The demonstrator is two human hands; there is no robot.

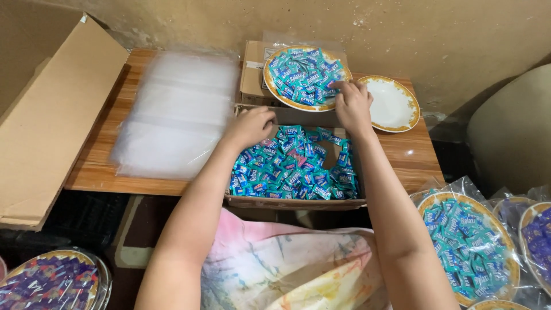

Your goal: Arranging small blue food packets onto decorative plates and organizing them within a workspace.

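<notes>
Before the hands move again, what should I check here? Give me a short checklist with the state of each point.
1. Right hand at the filled candy plate: ok.
2. Its grip on a candy: cannot tell, fingertips are hidden among wrappers.
3. Left hand in the cardboard box of blue candies: ok.
4. Empty white plate has free space: ok.
5. Filled plate rests steady on the small carton: cannot tell.
6. Clear plastic bags lie flat on the wooden table: ok.

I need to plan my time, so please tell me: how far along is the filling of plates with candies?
Done: a gold-rimmed plate of teal candies wrapped in clear plastic sits at the right. In hand: the right hand is at the heaped gold-rimmed plate; the left hand rests in the cardboard box of teal wrapped candies. Left: an empty white gold-rimmed plate, many boxed candies, and a stack of clear plastic bags.
</notes>
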